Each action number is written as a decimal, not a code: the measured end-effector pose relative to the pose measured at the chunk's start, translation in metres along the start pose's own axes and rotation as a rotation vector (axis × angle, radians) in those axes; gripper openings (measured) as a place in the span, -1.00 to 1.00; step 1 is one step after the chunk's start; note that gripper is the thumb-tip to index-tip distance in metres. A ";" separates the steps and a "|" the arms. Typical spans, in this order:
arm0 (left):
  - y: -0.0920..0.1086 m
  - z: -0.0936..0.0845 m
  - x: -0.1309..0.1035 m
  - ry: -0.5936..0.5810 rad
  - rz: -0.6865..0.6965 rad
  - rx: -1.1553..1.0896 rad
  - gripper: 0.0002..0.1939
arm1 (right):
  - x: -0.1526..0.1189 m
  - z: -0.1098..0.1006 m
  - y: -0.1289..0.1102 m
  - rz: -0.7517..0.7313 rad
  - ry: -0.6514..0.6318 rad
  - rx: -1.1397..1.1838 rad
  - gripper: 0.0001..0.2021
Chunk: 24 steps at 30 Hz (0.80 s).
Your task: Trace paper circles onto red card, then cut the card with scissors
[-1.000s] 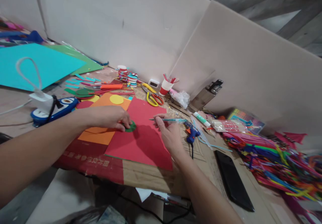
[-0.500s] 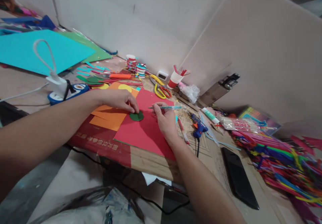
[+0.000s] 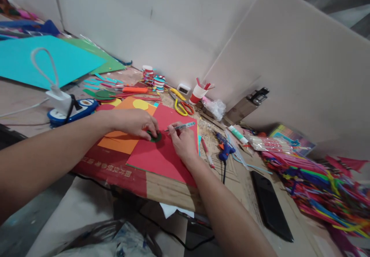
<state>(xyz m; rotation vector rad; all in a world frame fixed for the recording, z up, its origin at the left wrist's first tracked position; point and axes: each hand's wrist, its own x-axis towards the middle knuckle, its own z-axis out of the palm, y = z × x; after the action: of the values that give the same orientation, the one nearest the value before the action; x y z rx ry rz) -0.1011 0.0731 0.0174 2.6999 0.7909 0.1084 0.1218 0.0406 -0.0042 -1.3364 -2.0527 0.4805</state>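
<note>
L hand (image 3: 147, 124) has bent fingers over the green disc (image 3: 156, 136), tips touching it; can't tell if they pinch it or just press. The disc is at those fingertips, partly hidden, by the L edge of the red sheet (image 3: 164, 164). R hand (image 3: 183, 143) grips a pen (image 3: 186, 126) btwn thumb & fingers, tip pointing at the L hand, near the disc; can't tell if it touches paper. Main risk, my read: disc slides or turns b/c the L fingers cover only part of it, so a line drawn round it would come out skewed. L fingertips also sit close to the pen tip, so a slip could mark skin or disc. Red sheet might shift too, since it seems to overlap the orange paper (image 3: 118, 145) under the L wrist w/ nothing obvious pinning it; a drag from the R forearm could do it. Just R of the R hand lie a red pen (image 3: 207, 153) & the glue gun (image 3: 225, 152), cord running toward the R forearm; a wide elbow swing could snag it. Phone (image 3: 271, 205) is farther R, prob. OK. Scissors (image 3: 180, 108) sit beyond both hands, low risk.
</note>
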 end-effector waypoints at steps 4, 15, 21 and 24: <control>0.005 -0.002 0.000 -0.024 -0.020 0.033 -0.71 | -0.001 0.000 -0.004 -0.003 -0.037 -0.041 -0.75; 0.006 0.000 0.000 -0.006 -0.001 0.005 -0.71 | -0.001 0.003 -0.004 -0.017 -0.058 -0.035 -0.79; 0.007 -0.001 0.000 -0.025 0.006 0.023 -0.72 | -0.002 0.004 -0.003 -0.029 -0.057 -0.048 -0.80; 0.007 0.000 0.000 -0.023 0.022 0.013 -0.73 | -0.002 0.004 -0.004 -0.026 -0.063 -0.039 -0.79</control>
<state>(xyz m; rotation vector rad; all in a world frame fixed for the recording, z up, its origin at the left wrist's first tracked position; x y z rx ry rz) -0.0976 0.0676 0.0198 2.7174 0.7580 0.0772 0.1172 0.0370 -0.0051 -1.3310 -2.1385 0.4789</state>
